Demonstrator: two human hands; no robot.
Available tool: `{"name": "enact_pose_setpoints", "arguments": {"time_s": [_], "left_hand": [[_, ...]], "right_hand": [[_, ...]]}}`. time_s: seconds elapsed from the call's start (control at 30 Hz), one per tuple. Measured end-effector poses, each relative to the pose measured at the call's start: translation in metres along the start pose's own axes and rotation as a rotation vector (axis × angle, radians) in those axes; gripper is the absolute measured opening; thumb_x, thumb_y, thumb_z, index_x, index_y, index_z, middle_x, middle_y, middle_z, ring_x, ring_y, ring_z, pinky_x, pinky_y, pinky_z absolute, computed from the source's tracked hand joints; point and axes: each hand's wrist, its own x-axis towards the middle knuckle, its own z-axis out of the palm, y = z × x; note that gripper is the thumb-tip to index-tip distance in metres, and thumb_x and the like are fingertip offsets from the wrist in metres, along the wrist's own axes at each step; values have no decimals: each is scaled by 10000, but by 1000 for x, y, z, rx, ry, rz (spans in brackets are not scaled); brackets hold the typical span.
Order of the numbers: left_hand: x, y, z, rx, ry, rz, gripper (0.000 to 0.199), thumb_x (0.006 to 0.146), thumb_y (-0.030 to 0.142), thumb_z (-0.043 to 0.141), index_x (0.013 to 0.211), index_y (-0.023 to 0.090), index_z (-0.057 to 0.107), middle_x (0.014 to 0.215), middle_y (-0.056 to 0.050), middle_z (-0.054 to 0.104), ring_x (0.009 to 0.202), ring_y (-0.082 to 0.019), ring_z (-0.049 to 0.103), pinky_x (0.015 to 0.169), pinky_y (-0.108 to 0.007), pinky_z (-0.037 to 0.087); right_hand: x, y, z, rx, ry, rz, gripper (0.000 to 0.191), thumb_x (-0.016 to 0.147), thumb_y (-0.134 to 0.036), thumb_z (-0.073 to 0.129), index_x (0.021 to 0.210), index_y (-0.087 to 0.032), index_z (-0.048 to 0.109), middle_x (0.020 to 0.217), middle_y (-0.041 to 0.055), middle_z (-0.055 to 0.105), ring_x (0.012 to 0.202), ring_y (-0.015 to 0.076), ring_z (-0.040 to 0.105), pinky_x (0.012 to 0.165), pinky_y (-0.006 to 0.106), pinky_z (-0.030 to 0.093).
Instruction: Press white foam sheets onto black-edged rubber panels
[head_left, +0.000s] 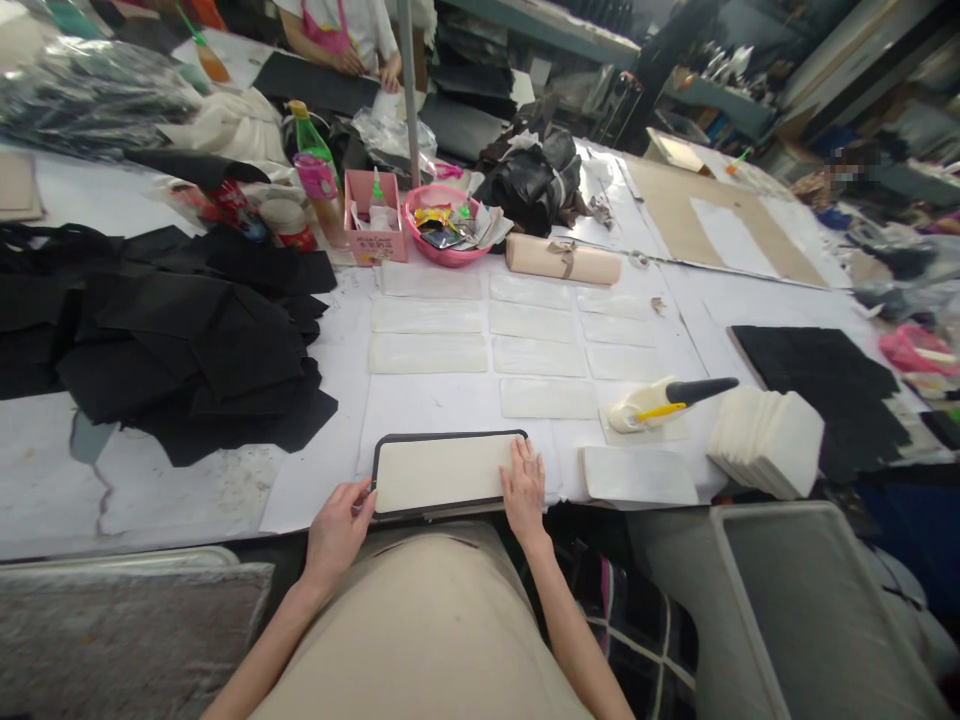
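Note:
A cream rectangular panel with a black border (pixel 439 473) lies at the table's front edge, its corners rounded. At its left end, my left hand (pixel 341 525) pinches the black edge between thumb and fingers. My right hand (pixel 523 487) rests on the right end, fingers stretched out flat over the cream surface. Several pale, translucent strips (pixel 427 353) lie in rows beyond the panel. To the right sits a stack of white rectangular pieces (pixel 637 474), and behind it a pale container (pixel 637 408) with a yellow-handled tool (pixel 660 411) and a thick black handle (pixel 702 389).
Black cut pieces (pixel 172 330) are heaped on the left. A pink basket (pixel 450 230), a pink box (pixel 375 225) and a beige roll (pixel 562 260) stand farther back. White pads (pixel 765 440) and a black sheet stack (pixel 825 395) are at right. Another person (pixel 345 40) works across the table.

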Motion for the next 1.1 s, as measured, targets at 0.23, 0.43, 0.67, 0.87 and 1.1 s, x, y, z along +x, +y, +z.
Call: {"name": "enact_pose_setpoints", "arguments": {"time_s": [0.23, 0.43, 0.67, 0.87, 1.1], "left_hand": [[0, 5, -4, -10, -6, -1, 358, 873, 451, 469, 1082, 206, 624, 851, -30, 618, 681, -188, 604, 659, -328, 499], [3, 10, -6, -82, 15, -36, 379, 850, 464, 503, 1091, 198, 622, 837, -35, 631, 708, -199, 598, 695, -349, 494], [25, 14, -5, -628, -36, -413, 428, 669, 484, 677, 920, 143, 617, 804, -61, 703, 714, -195, 640, 624, -304, 513], [48, 16, -7, -725, -8, -414, 438, 616, 435, 725, 915, 135, 615, 751, -47, 699, 668, -174, 633, 602, -287, 508], [94, 7, -20, -820, 62, -432, 474, 566, 380, 768, 936, 123, 621, 770, -35, 696, 643, -141, 614, 590, -256, 480]], "right_hand": [[-24, 14, -1, 22, 79, 280, 517, 970, -381, 325, 1345, -55, 465, 1318, 222, 533, 1276, 305, 444, 1026, 479, 388], [-26, -3, -11, 81, 138, 296, 474, 950, -351, 357, 1295, -68, 519, 1317, 212, 538, 1255, 311, 459, 1030, 484, 387], [-5, -19, -33, 538, 182, 553, 378, 849, -340, 482, 1149, -146, 606, 1084, 131, 678, 1002, 260, 623, 913, 420, 471], [40, -30, -40, 1059, 226, 722, 416, 711, -289, 621, 1101, -149, 584, 920, 76, 708, 846, 211, 661, 744, 320, 525], [93, -44, -30, 1203, 171, 705, 429, 687, -276, 608, 1095, -151, 571, 894, 60, 708, 750, 178, 658, 664, 279, 517]]}}
